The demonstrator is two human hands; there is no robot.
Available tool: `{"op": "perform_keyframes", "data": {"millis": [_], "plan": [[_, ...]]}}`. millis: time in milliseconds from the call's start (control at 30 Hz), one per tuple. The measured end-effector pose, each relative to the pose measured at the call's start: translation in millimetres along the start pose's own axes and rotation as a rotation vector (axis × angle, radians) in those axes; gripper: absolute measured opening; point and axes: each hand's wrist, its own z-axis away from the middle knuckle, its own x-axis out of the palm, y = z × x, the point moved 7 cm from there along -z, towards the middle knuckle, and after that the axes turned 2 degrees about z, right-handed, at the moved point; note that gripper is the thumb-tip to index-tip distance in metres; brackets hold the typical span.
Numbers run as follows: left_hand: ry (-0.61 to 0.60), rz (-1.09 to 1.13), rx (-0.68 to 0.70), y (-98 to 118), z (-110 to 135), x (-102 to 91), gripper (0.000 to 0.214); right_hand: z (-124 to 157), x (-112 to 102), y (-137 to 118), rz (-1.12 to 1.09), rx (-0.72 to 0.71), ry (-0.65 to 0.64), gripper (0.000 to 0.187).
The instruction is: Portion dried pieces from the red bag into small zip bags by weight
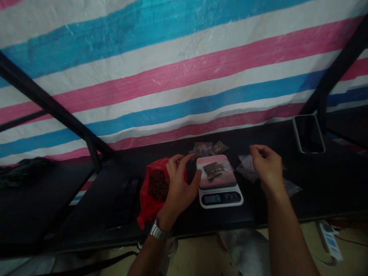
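A white kitchen scale (221,200) with a lit display sits in front of me. On its pan lies a small clear zip bag (214,170) of dark brown bits. My left hand (182,186) is open, thumb and fingers spread between the scale's left edge and a red plastic bag (148,209). That bag gapes open and holds dark brown pieces (159,184). To the scale's right, my right hand (268,166) is closed in a pinch above several flat clear bags (246,168); whatever its fingertips hold, if anything, cannot be made out.
Behind the scale lie filled small bags (220,147). A phone (309,133) rests at the back right of the black table (184,224). A dark flat object (125,201) lies left of the red bag. Striped sheeting (184,80) hangs behind, with black frame bars (54,103).
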Motion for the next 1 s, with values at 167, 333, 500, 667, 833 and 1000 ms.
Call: {"op": "perform_keyframes", "data": {"millis": [167, 333, 500, 667, 833, 1000], "plan": [[0.159, 0.046, 0.026, -1, 5, -15.8, 0.028, 2, 8, -3, 0.019, 0.005, -0.024, 0.022], [0.018, 0.042, 0.048, 12, -13, -15.4, 0.026, 4, 13, -6, 0.026, 0.014, 0.019, 0.017], [-0.137, -0.009, 0.048, 22, -32, 2.8, 0.028, 7, 17, -4, 0.014, 0.047, 0.014, 0.016], [-0.392, -0.171, 0.134, 35, -34, 44.1, 0.075, 5, 17, 0, -0.001, 0.056, 0.019, 0.017], [-0.496, -0.280, 0.175, 38, -37, 68.6, 0.059, 2, 14, 3, -0.006, 0.056, 0.044, 0.019], [-0.440, -0.064, 0.027, 32, -41, 59.8, 0.026, 5, 16, 0, -0.020, 0.053, 0.039, 0.024]]}}
